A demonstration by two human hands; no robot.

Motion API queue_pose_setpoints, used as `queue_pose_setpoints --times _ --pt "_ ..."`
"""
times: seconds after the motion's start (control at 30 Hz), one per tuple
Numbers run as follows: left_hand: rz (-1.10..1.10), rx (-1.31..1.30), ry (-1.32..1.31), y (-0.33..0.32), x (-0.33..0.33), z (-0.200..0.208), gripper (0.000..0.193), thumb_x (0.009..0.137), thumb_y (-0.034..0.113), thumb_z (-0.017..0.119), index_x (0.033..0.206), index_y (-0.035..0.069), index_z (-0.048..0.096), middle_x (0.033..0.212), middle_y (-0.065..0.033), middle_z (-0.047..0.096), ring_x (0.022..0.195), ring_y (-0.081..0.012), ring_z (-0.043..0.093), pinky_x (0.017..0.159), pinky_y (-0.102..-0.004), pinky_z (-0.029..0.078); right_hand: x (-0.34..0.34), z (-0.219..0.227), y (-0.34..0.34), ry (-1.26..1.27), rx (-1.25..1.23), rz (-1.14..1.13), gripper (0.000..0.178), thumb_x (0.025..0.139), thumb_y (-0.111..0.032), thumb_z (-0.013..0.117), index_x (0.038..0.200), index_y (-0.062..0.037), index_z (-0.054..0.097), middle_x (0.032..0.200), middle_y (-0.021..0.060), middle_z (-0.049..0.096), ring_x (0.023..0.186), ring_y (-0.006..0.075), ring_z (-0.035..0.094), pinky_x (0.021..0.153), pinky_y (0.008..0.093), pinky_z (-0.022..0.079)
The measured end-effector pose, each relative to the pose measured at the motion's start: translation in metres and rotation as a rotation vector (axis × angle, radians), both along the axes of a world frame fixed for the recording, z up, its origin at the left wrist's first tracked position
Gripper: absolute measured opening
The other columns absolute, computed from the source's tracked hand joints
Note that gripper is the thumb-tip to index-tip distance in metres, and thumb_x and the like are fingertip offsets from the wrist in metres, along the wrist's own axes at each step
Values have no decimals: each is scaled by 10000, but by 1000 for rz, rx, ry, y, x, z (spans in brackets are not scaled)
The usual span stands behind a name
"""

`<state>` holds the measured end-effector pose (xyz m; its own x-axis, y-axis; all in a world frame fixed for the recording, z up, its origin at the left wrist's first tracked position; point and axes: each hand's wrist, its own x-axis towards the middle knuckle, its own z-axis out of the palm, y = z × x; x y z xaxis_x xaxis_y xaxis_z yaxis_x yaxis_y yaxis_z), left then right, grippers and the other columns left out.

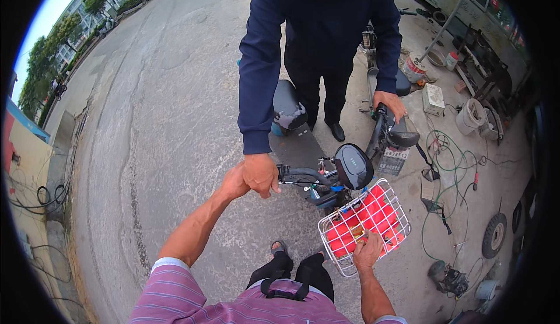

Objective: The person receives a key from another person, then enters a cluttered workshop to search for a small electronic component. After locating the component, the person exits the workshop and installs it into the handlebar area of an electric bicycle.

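Note:
My left hand (234, 182) meets a co-worker's hand (260, 173) at the end of an electric scooter's left handlebar (303, 175). Its fingers are hidden behind that hand, so what they grip does not show. My right hand (367, 250) is at the near side of the white wire basket (336, 214) on the scooter's front. Its fingers are closed, with something small and yellowish at their tips that I cannot make out. Red bags or cloth (379, 212) fill the basket. Behind it sits the scooter's dark, rounded headlight-like cover (353, 166).
The co-worker in dark blue (326, 26) stands across from me, other hand on a second scooter (380, 128). To the right lie green hoses (443, 149), a loose wheel (494, 235), a small motor (448, 278) and buckets (470, 116). A concrete road (169, 90) stretches left.

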<state>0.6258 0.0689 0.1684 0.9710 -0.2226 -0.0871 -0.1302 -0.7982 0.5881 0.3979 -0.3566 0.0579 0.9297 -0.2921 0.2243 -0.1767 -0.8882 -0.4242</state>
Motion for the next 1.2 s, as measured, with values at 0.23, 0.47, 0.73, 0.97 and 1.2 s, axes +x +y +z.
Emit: queue_pose_setpoints --times 0.23,0.47,0.73,0.97,1.2 --pt "-25 6 -156 22 -16 -27 589 803 142 702 1340 121 461 1165 -170 565 1050 -394 570 877 -454 483 7 1 1 -34 25 0 369 756 -85 580 1116 -9 583 1048 166 575 1089 362 503 984 492 359" --pt "213 -233 0 17 -61 -24 729 798 85 714 1426 34 348 1180 -155 581 950 -236 623 839 -362 520 0 1 -2 -50 40 14 367 749 -85 569 1109 -12 585 1025 167 575 1076 360 507 970 494 364" --pt "493 -692 385 5 -107 -39 433 910 163 605 1278 -47 518 1096 -128 658 962 -192 642 786 -312 504 1 -3 -4 -40 -7 23 388 759 -112 574 1134 -15 594 1039 166 576 1079 353 504 957 494 360" --pt "576 -1431 617 -58 -124 24 383 976 331 525 1198 20 547 1003 -125 667 912 -252 663 766 -382 543 -1 -6 -6 -43 12 35 406 773 -114 577 1169 -20 575 1052 161 573 1092 356 497 955 505 356" --pt "642 -1568 717 -89 -115 19 340 1005 292 473 1206 19 505 770 -30 593 634 -153 577 621 -333 491 -1 -8 -8 -16 25 40 410 772 -118 589 1171 -25 575 1060 153 580 1100 344 505 929 498 365"
